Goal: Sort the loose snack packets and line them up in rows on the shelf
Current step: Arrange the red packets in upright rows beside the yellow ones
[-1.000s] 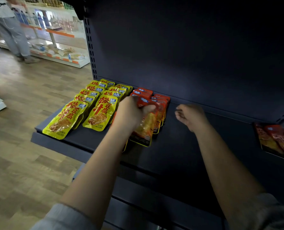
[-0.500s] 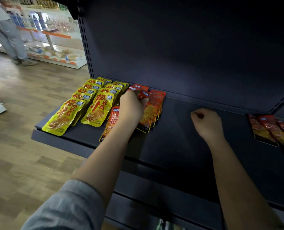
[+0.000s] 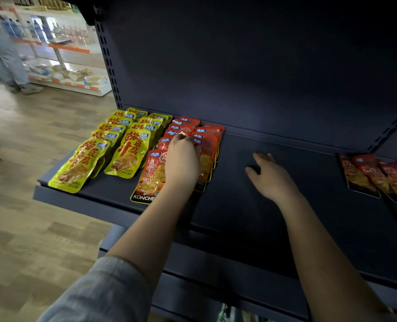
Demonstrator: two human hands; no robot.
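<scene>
We are standing at the dark shelf, taking the orange-red rows as our landmark. Left of them, two rows of yellow packets are lying overlapped like shingles, running from the back panel toward the shelf lip, probably so each label shows.

Our left hand is reaching over the landmark rows, its grip curling down onto the top edge of one orange-red packet partway back in the left row. Whether the fingers are pinching it or only pressing it flat, we cannot tell; the back of the hand is hiding the contact. We are judging this as tucking a packet into its overlap.

Our right hand is hovering or resting just right of the landmark rows on bare shelf, grip spread and relaxed, holding nothing, likely steadying us.

Well to the right of the landmark, at the frame edge, a loose cluster of red packets is fanning out unevenly, not yet lined up. We are guessing those come next.
</scene>
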